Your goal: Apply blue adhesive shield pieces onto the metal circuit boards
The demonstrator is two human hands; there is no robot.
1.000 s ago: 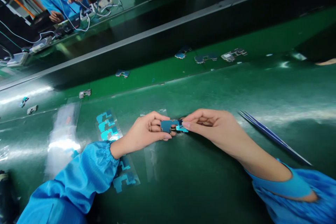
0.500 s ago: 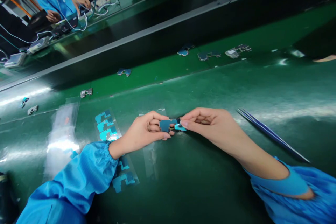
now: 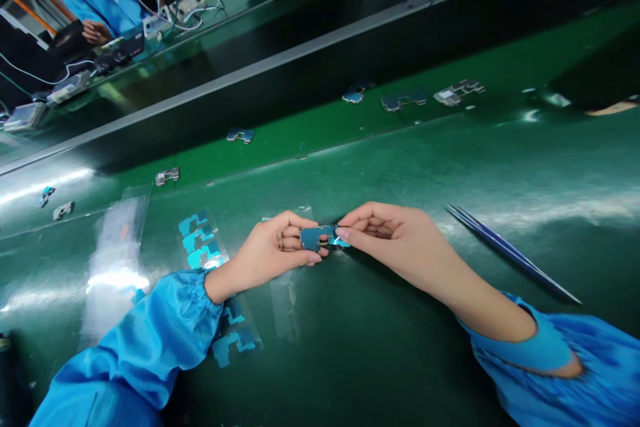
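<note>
A small blue circuit board (image 3: 314,237) is being held just above the green bench (image 3: 400,347), pinched in the left hand (image 3: 267,250), while the right hand (image 3: 395,233) is pressing a light-blue sticker (image 3: 342,241) onto its edge. Next probably calls for smoothing it flat. Tweezers (image 3: 510,252) are lying near the right hand.

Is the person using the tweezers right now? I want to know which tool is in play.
No, the tweezers lie on the green table beside the right hand, which pinches the small blue board instead.
</note>
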